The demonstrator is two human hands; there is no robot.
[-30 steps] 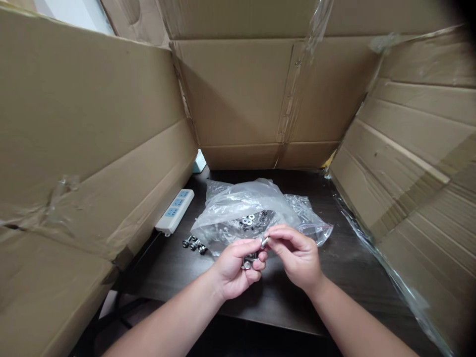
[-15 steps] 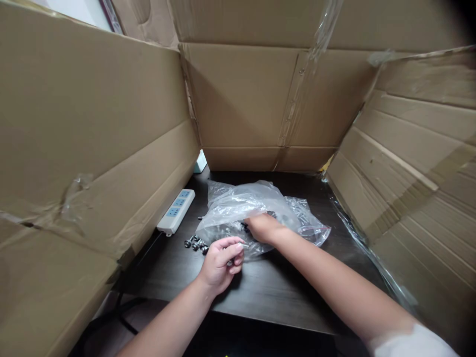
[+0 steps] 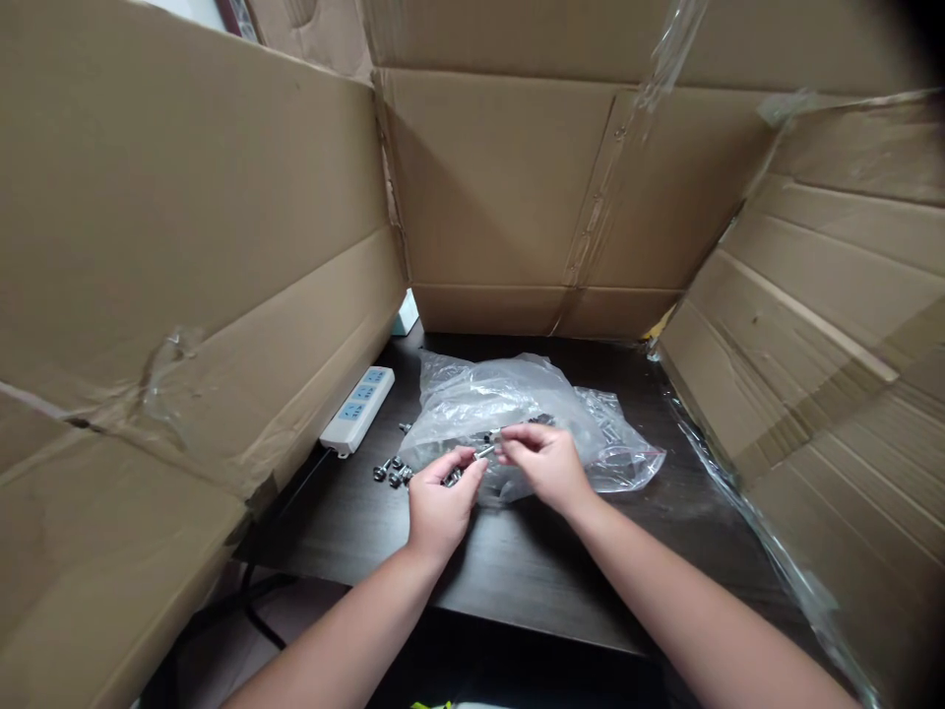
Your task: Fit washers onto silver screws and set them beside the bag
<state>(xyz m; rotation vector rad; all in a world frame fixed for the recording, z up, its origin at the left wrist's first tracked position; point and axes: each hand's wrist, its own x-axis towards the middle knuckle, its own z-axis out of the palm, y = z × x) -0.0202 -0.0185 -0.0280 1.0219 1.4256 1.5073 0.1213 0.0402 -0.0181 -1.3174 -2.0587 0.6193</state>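
My left hand is closed with thumb and fingers on a small silver bolt, whose shank points right. Right at its tip, the thumb and fingertips of my right hand are pinched together; whatever they hold is too small to make out. Behind both hands lies a crumpled clear plastic bag with dark and metallic pieces inside. Several loose bolts with dark heads or washers rest on the table left of my left hand.
A second clear bag of metal parts lies at the right. A white power strip sits along the left side of the dark table. Cardboard walls enclose the left, back and right. A small white box stands at the far left corner.
My right hand has come out of the bag opening toward me and now meets the bolt in my left hand. My left hand has turned slightly and stays on the bolt.
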